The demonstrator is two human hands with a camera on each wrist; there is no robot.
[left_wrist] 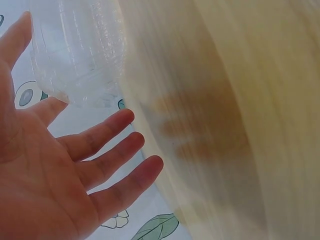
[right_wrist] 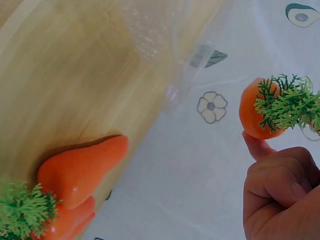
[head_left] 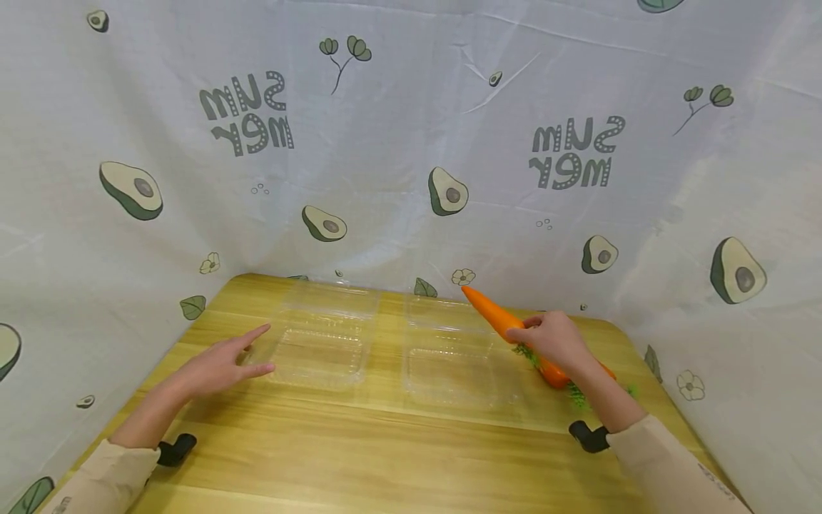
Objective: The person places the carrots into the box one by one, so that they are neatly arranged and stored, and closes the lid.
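Note:
My right hand (head_left: 557, 341) grips an orange carrot (head_left: 491, 314) near its leafy end, raised above the table with its tip toward the back and left. Green leaves (right_wrist: 290, 105) sprout from that carrot's top in the right wrist view. Below this hand, more carrots (right_wrist: 82, 172) lie on the table, partly hidden by the arm in the head view. On the other side, my left hand (head_left: 215, 368) is spread with nothing in it, beside a clear plastic box (head_left: 363, 357) with a raised lid. Whether its fingers touch the box is unclear.
A second clear plastic box (head_left: 406, 371), lid raised, stands right of the first on the wooden table (head_left: 359, 457). A white printed curtain (head_left: 385, 128) hangs behind and along both sides.

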